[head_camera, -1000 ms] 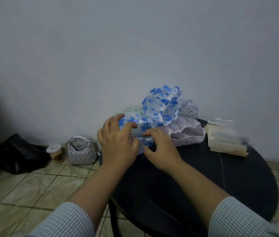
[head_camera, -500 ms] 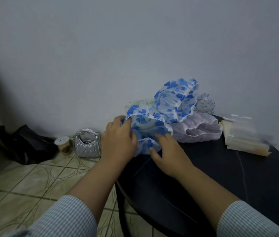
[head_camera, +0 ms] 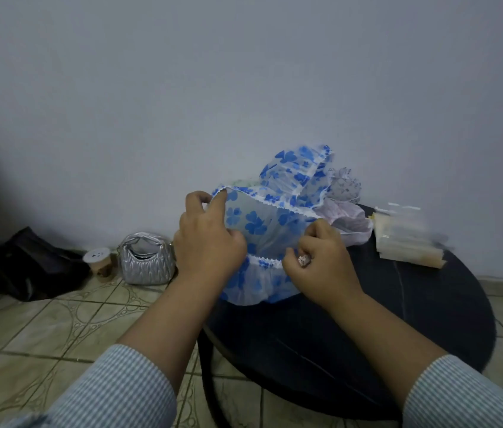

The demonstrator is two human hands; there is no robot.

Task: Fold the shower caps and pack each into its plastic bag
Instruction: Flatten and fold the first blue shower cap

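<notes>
A clear shower cap with blue flowers [head_camera: 259, 223] is stretched between my hands above the near-left part of the round dark table [head_camera: 413, 316]. My left hand [head_camera: 207, 239] pinches its white elastic rim on the left side. My right hand [head_camera: 318, 257] grips the rim on the right. Behind it a second blue-flowered cap [head_camera: 299, 174] stands up against the wall, with a pale pink cap [head_camera: 352, 220] and a dotted clear cap [head_camera: 346, 183] beside it. A stack of plastic bags [head_camera: 404, 242] lies at the table's far right, blurred.
On the tiled floor to the left stand a silver quilted handbag [head_camera: 147, 261], a small brown cup with a white lid [head_camera: 99, 262] and a black bag [head_camera: 28, 264]. A plain grey wall rises right behind the table.
Both hands have lifted the blue-flowered cap off the pile and pulled it open toward me. The view has shifted so the table sits further right.
</notes>
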